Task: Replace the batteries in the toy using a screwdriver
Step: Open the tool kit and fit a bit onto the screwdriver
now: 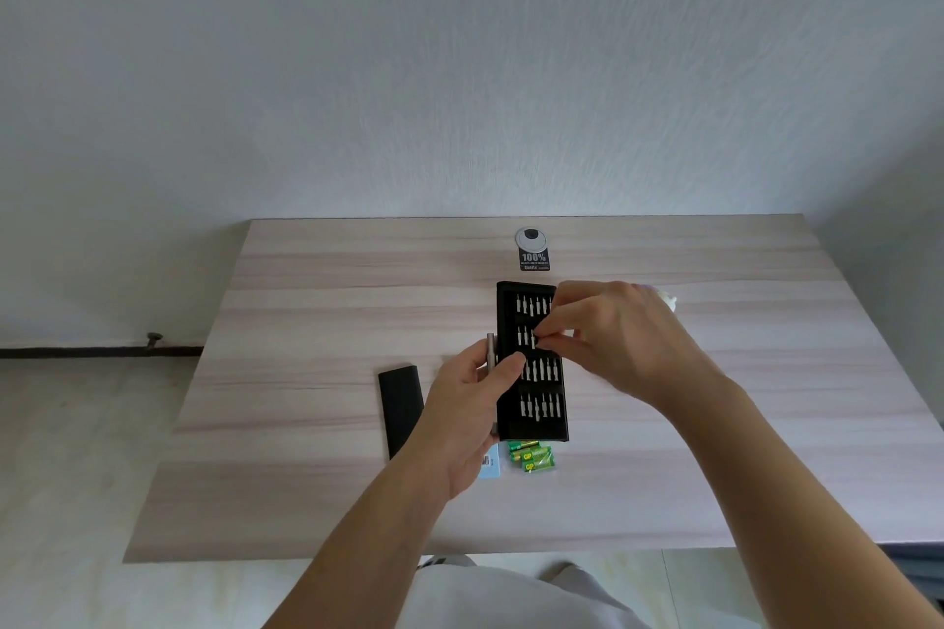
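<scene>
Slips could lose the tiny bit [534, 340] the right hand [613, 337] pinches by its tip, while the left hand [470, 416] grips the screwdriver [491, 351].

Both your bare forearms come in from the bottom edge, angling toward each other. Your left hand [467, 406] is at centre, back of the hand toward you, fingers curled round the screwdriver [491, 350], thumb stretched up and to the right. Your right hand [620, 340] is just beyond and to the right of it, wrist bent, knuckles up, thumb and forefinger pinching a bit [533, 339], the other fingers loosely tucked. The two hands are close together, thumb near thumb.
</scene>
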